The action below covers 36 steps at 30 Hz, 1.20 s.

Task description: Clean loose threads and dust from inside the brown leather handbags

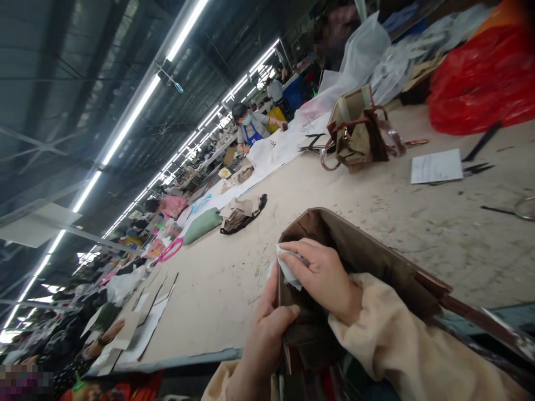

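A brown handbag lies open toward me at the table's near edge, its dark lining showing. My left hand is closed on its left rim, thumb over the edge and fingers mostly hidden outside. In my right hand is a bunched white cloth, pressed against the same rim just above my left thumb. The cloth folds over the rim, and a little of it shows on the outer side. A brown strap runs from the bag toward the lower right.
On the worktable, another brown bag stands farther back. A white paper and a red plastic bag are to the right. Brown scraps and a green bundle lie left. A co-worker's hand touches card pieces at lower left.
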Motion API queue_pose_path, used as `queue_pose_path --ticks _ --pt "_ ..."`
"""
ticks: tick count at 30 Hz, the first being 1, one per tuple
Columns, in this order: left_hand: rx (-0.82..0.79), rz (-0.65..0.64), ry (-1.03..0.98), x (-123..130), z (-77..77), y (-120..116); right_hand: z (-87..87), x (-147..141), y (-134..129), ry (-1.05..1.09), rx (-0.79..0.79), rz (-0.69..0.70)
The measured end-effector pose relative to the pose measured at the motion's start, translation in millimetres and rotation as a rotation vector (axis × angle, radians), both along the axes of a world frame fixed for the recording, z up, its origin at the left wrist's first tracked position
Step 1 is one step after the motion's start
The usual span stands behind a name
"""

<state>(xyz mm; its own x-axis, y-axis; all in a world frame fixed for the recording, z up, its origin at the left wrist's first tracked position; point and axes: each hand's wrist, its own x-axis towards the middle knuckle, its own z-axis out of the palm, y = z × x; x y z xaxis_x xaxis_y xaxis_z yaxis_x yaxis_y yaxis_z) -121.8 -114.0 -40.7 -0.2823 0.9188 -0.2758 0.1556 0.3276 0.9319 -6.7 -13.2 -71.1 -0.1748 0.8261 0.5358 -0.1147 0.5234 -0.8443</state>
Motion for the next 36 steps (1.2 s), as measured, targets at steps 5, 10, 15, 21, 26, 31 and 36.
queue_pose_path --ticks 5,10,15,21,26,31,36 --pt "-0.032 0.024 0.013 4 -0.2 -4 0.4 0 -3 -0.114 0.057 0.023" --pt "-0.046 0.006 0.043 19 4.2 0 4.8 13 -4 -0.208 0.140 0.031" --pt "0.015 -0.032 0.045 28 2.9 7 7.3 25 -5 -0.271 0.187 0.103" --pt "0.040 -0.103 -0.073 18 6.6 5 20.0 41 -13 -0.051 -0.013 0.261" --pt "0.189 -0.065 -0.079 2 19.5 27 45.4 105 -46 -0.243 -0.059 -0.037" --pt "0.188 -0.140 0.227 -9 27.0 80 81.4 165 -18 -0.594 0.346 -0.463" --pt "0.082 -0.353 0.393 -10 23.1 107 102.5 133 66 -0.723 0.611 -0.231"
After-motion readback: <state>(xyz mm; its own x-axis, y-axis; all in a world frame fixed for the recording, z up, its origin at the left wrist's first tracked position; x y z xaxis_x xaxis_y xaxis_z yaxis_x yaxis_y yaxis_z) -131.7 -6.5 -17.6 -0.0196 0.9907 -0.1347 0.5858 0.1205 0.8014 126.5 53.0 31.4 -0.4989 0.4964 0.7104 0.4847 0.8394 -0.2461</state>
